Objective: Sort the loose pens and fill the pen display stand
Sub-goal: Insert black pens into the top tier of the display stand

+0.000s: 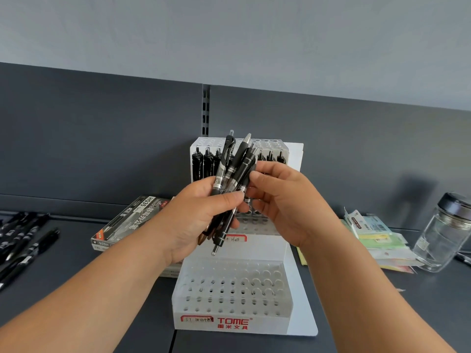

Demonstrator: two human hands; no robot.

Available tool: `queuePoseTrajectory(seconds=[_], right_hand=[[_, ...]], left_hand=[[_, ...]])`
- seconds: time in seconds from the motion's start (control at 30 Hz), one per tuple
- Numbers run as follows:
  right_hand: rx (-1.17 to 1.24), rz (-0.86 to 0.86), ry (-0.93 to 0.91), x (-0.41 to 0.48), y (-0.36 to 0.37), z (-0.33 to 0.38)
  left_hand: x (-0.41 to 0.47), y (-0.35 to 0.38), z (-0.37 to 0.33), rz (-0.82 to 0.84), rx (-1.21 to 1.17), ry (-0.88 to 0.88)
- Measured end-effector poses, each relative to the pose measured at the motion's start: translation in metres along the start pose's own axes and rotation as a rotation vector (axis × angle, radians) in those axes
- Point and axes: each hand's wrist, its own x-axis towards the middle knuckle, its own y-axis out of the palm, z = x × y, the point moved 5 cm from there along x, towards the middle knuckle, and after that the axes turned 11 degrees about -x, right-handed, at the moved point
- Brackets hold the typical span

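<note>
Picking one pen from the bundle above the stand

The left hand (pixel 204 215) grips a bundle of black pens (pixel 234 169) over the display stand (pixel 229 323). The right hand (pixel 283 200) pinches one near its upper end. Next, probably: draw it free and seat it upright in an empty hole.

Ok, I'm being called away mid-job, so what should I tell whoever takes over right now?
Left hand: holds a bundle of black pens above the stand.
Right hand: pinches one pen in that bundle.
Stand: a row of black pens stands in the top tier's front. The bottom tier's holes are empty. The middle tier is mostly hidden by the hands.
Loose pens lie on the shelf at far left, and a box lies behind the left hand.
Done: top row started.
Left: sort the bundle and loose pens, then fill the lower tiers.
</note>
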Motion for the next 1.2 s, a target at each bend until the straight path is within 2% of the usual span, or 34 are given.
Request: queuePoseTrajectory(seconds=[0.07, 0.27, 0.4, 0.6, 0.7, 0.8, 0.93, 1.07, 1.2], right_hand=[[0.058, 0.011, -0.004, 0.000, -0.002, 0.002], [0.291, -0.213, -0.049, 0.003, -0.031, 0.005], [0.355, -0.237, -0.045, -0.001, -0.046, -0.001], [0.001, -0.061, 0.061, -0.010, -0.053, -0.015], [-0.396, -0.004, 0.012, -0.012, -0.054, -0.006], [-0.754, 0.064, -0.063, -0.014, -0.041, 0.005], [-0.947, 0.158, -0.144, -0.016, -0.015, 0.017], [-0.937, 0.094, -0.164, -0.017, -0.021, 0.028], [-0.599, -0.208, -0.258, -0.012, -0.049, 0.041]], left_hand=[[0.001, 0.000, 0.001, 0.003, -0.005, -0.013], [0.004, -0.004, 0.006, -0.019, -0.085, -0.059], [0.007, -0.010, 0.003, -0.102, -0.117, -0.035], [0.010, -0.019, 0.002, -0.248, -0.109, 0.028], [0.012, -0.022, -0.002, -0.274, -0.087, 0.054], [0.011, -0.016, -0.003, -0.233, -0.032, 0.070], [0.010, -0.001, -0.002, -0.143, 0.097, 0.105], [0.010, -0.003, -0.002, -0.152, 0.073, 0.109], [0.011, -0.008, 0.000, -0.182, 0.026, 0.082]])
